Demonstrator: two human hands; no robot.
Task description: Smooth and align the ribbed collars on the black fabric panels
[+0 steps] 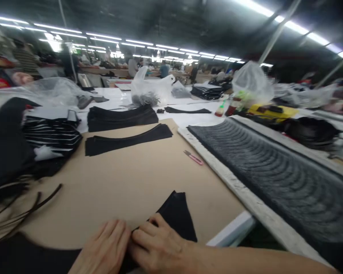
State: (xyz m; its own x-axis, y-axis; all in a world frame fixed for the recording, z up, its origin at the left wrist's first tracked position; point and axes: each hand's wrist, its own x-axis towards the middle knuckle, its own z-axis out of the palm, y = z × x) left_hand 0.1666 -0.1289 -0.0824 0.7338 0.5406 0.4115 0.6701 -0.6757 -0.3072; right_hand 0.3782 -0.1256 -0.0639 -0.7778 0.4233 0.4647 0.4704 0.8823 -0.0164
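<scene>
Both of my hands rest close together at the near edge of a brown cardboard sheet [131, 179]. My left hand [105, 247] lies with fingers together, pressed down on a black fabric piece [175, 215]. My right hand [157, 245] touches it, its fingers curled and pinching the edge of the same black piece, which fans out to the right of my fingers.
A curved black strip [125, 141] and a stack of black strips [121, 117] lie farther back. Pink thread snips [193, 157] sit near the sheet's right edge. Striped fabric piles [42, 133] stand left; a long dark ribbed panel [274, 171] runs right. Plastic bags [151, 89] behind.
</scene>
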